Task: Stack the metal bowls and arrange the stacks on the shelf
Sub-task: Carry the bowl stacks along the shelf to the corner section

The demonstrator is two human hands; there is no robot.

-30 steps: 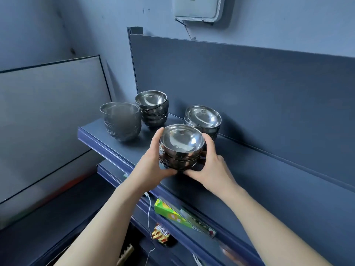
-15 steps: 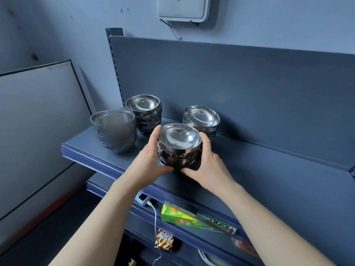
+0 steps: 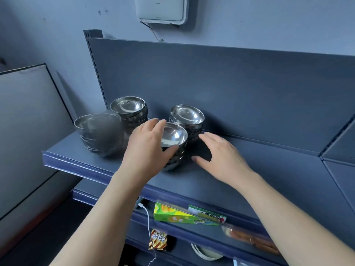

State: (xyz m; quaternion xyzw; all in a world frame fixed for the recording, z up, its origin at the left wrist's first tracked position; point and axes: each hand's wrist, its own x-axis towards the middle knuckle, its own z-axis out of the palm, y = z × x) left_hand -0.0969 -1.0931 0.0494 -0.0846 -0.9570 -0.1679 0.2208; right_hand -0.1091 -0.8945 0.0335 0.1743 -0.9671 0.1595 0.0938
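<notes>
Several stacks of metal bowls stand on the dark blue shelf [image 3: 259,169]. The front stack [image 3: 175,136] rests on the shelf, with my left hand [image 3: 148,146] wrapped around its left side, fingers over the rim and thumb on the wall. My right hand [image 3: 224,156] hovers just right of that stack with fingers spread, touching nothing. Right behind the front stack stands another stack [image 3: 187,116]. A third stack [image 3: 127,107] is at the back left, and a wider blurred stack [image 3: 96,129] sits at the left front.
The shelf's back panel [image 3: 230,89] rises close behind the stacks. On the lower shelf lie a green box [image 3: 172,215], a snack packet [image 3: 158,239] and a white cable [image 3: 148,217]. A grey panel [image 3: 25,121] stands at the left, a white wall device [image 3: 162,8] above.
The front stack has been set on the shelf in front of the back right stack. My right hand has let go and moved off to the right; my left hand stays on it.
</notes>
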